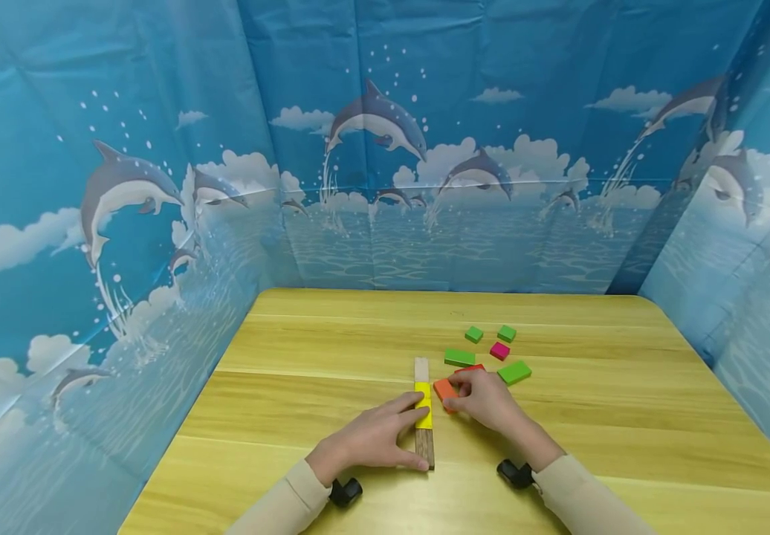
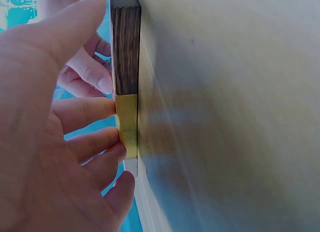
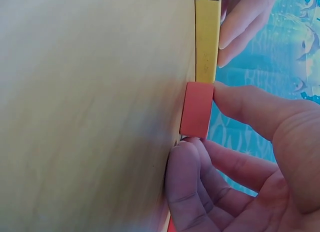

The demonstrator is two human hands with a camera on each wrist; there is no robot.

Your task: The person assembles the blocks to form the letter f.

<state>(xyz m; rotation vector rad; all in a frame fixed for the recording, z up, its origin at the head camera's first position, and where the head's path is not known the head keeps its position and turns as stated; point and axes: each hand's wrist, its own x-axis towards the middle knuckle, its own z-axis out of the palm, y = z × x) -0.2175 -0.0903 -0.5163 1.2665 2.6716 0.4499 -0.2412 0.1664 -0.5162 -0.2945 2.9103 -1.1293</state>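
Observation:
A straight row of blocks lies on the table: dark brown (image 1: 424,444) nearest me, yellow (image 1: 426,422) in the middle, pale wood (image 1: 421,369) at the far end. My left hand (image 1: 374,436) rests on this row with spread fingers. Its fingertips touch the yellow part, and its thumb lies by the brown end. Just right of the row, my right hand (image 1: 485,399) pinches an orange block (image 1: 446,389) between thumb and fingers. A red block (image 1: 470,368) lies partly hidden behind the right hand's fingers.
Beyond the right hand lie longer green blocks (image 1: 459,358), smaller green blocks (image 1: 474,334) and a magenta block (image 1: 500,351). The wooden table (image 1: 278,357) is bordered by a blue dolphin-print curtain (image 1: 385,245) at the back and sides.

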